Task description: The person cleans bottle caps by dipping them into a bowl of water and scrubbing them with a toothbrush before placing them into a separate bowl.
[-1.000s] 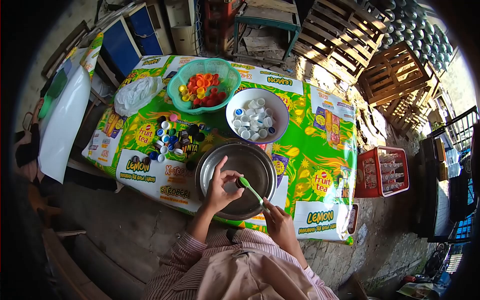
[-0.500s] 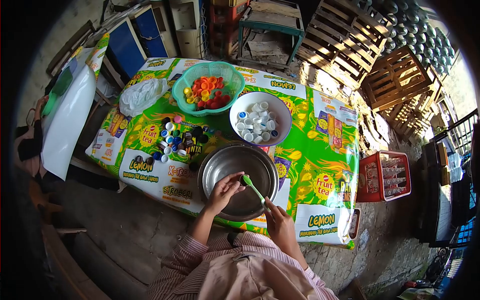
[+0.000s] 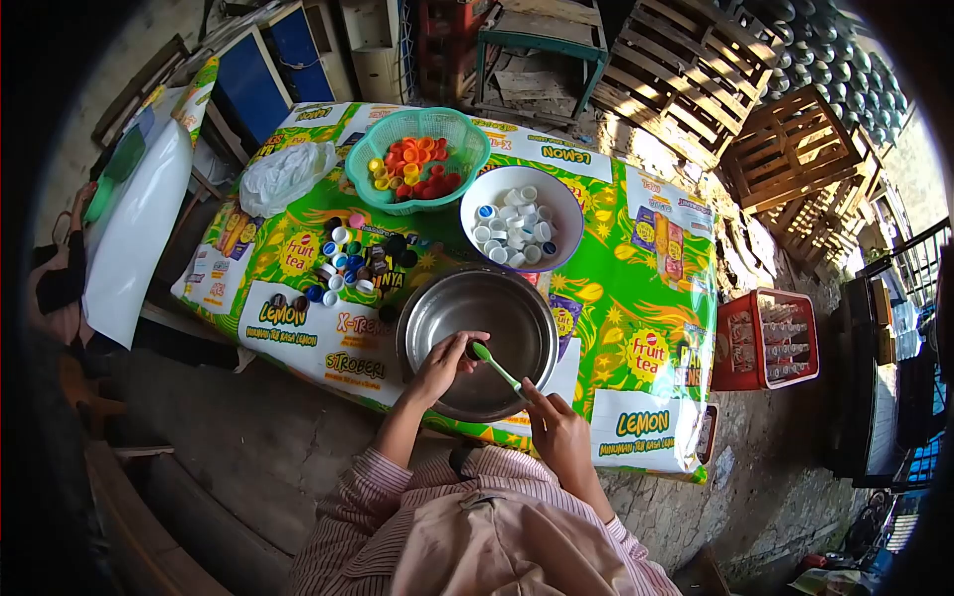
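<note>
My left hand [image 3: 445, 368] pinches a small dark bottle cap [image 3: 472, 350] over the metal basin [image 3: 532, 310]. The green toothbrush [image 3: 502, 372] is in my right hand [image 3: 559, 432], gripped by its handle end. Its head is at the cap; fingers partly hide where they touch. Beyond the basin, a white bowl [image 3: 568, 223] with a dark rim holds several white caps [image 3: 512, 226]. A teal plastic basket [image 3: 363, 164] contains orange, red and yellow caps [image 3: 409, 174]. Loose black, blue and white caps [image 3: 348, 268] lie left of the basin.
A crumpled clear plastic bag [image 3: 283, 179] lies on the printed tablecloth [image 3: 626, 318]. At the right, a red crate [image 3: 730, 348] of bottles stands on the floor. Wooden pallets [image 3: 686, 74] lean behind. On the far left, another person's hand [image 3: 81, 204] shows near a green object.
The toothbrush head and the cap have shifted slightly against each other, with my left fingers now more curled around the cap. The table appears slightly higher in view.
</note>
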Demonstrator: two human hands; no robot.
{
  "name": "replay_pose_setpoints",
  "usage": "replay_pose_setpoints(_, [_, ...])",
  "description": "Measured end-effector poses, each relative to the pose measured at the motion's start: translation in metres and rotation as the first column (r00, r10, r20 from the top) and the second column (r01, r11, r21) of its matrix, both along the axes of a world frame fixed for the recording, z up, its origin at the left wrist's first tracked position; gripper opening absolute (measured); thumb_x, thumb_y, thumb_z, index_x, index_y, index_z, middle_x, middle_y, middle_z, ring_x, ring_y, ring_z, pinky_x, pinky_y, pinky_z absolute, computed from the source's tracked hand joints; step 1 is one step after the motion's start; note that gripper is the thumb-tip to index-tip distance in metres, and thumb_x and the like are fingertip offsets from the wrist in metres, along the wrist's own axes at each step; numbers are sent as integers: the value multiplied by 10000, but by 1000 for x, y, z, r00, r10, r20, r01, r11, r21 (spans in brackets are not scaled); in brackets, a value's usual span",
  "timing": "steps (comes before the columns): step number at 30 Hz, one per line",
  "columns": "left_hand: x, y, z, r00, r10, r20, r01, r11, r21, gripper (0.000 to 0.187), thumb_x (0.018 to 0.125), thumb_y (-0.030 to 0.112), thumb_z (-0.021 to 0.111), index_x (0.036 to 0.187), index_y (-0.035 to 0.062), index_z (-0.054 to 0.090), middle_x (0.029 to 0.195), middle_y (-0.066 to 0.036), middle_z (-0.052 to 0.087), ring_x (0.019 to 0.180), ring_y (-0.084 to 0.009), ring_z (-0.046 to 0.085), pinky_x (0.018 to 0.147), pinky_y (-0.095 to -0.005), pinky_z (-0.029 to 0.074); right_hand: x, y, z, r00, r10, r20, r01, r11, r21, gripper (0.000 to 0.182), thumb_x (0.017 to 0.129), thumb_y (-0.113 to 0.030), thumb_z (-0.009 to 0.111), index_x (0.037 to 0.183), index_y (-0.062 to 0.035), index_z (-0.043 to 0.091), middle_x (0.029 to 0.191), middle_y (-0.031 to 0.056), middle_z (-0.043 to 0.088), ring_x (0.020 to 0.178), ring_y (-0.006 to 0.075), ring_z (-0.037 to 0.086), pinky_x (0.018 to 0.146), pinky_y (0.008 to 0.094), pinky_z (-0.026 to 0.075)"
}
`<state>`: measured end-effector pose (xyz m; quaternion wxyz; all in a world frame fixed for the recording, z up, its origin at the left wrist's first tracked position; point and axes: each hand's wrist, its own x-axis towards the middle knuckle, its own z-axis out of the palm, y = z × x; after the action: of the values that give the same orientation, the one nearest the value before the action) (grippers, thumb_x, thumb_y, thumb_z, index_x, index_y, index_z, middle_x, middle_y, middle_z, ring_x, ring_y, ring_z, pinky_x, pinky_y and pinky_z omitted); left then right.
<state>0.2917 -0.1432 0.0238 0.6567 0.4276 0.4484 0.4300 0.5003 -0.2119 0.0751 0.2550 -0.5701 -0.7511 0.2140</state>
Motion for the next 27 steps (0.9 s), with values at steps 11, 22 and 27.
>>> replay_pose_setpoints(11, [-1,6,-6,999,17,33,-14,996,-92,451,984,386,347,1053,3,574,808,-43,611,683,-72,569,645,-212,478,-5,2,12,997,-64,-35,64,998,11,448,807,-74,609,1240,-177,554,673,94,553,529,261,558,484,367,445])
replay_pose_setpoints(22, [2,12,2,979,88,-181,-104,992,-78,508,953,477,375,855,25,584,700,-15,558,594,-80,520,579,-224,460,0,6,5,998,54,-16,-54,998,25,443,804,-73,610,1231,-180,560,679,79,569,529,253,576,474,371,452])
replay_pose_setpoints(27, [4,14,9,952,57,-299,-82,994,-73,508,946,487,388,741,43,527,628,9,462,568,-74,493,558,-228,452,4,10,1,1000,11,16,-11,1000,8,448,817,-102,598,1252,-186,532,703,74,566,530,262,573,462,377,458])
